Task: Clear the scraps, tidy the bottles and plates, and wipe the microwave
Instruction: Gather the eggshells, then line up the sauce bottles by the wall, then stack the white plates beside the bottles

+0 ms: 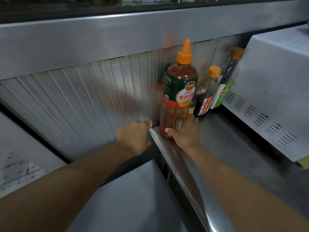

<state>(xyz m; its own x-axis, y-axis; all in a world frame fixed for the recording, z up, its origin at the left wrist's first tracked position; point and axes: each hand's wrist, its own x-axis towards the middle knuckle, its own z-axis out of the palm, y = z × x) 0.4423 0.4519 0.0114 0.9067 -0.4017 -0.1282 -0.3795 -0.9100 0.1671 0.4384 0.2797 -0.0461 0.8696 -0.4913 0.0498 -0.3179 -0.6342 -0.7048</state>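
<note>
A tall ketchup bottle with an orange nozzle cap stands upright at the back left corner of the steel counter. My right hand grips its base, thumb on the left and fingers round the right side. My left hand is curled at the counter's left corner, against the ribbed steel wall; whether it holds anything is hidden. Behind the ketchup stand a dark sauce bottle with an orange cap and a taller dark bottle with a green label. The white microwave sits to the right.
A ribbed steel back wall runs behind, under a steel ledge. Below the counter's left edge lies a lower steel surface. A patterned tiled patch shows at far left. A yellow object sits under the microwave's corner.
</note>
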